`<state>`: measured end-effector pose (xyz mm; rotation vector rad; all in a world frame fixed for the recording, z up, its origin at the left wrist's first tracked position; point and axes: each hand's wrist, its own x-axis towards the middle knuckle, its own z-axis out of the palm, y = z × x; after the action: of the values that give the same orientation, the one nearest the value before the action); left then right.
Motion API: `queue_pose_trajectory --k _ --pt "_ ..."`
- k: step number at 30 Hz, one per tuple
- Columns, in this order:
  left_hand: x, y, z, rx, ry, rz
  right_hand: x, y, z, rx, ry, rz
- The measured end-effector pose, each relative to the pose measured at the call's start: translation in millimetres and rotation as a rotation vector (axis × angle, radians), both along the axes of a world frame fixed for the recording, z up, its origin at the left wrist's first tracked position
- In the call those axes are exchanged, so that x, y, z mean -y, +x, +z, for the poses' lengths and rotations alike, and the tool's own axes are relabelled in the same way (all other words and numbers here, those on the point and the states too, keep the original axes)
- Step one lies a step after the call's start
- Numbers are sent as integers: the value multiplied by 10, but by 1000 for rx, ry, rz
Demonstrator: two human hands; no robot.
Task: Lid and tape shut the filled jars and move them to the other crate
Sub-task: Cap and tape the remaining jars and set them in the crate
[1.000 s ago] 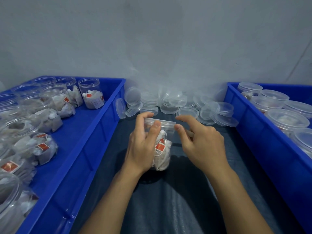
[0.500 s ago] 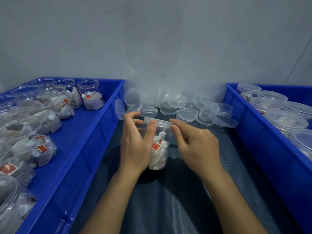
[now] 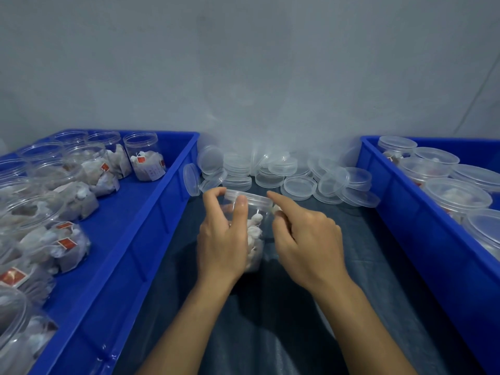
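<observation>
Now the left hand [image 3: 220, 239] grips the lidded jar [image 3: 254, 234]; right hand [image 3: 305, 244] fingers curl against it.

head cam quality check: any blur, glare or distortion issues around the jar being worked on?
Head view: wide-angle bending curves the blue crates outward at the frame edges; dim, bluish light; a dark shadow pools on the cloth under the hands; the jar between left hand and right hand is fairly sharp, no strong glare; the loose lids by the wall look hazy, washed into the pale wall.
</observation>
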<state>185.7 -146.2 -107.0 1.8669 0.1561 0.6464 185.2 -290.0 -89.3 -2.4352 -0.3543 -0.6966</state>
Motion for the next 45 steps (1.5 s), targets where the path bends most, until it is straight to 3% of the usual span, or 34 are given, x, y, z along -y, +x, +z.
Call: queue_pose_trajectory --k 10,22,31,39,45 --pt "-62 51 -35 37 -5 -57 139 132 -80 18 -90 -48" --pt "-99 43 -35 34 -18 -98 96 179 -124 -137 -77 -46" --pt "-136 20 11 16 -26 -91 69 173 -171 -36 -76 -35" --pt "-20 -54 4 265 362 212 35 98 -137 58 -39 -37" --pt "111 -78 -55 -11 602 65 70 109 -109 -45 -45 -77"
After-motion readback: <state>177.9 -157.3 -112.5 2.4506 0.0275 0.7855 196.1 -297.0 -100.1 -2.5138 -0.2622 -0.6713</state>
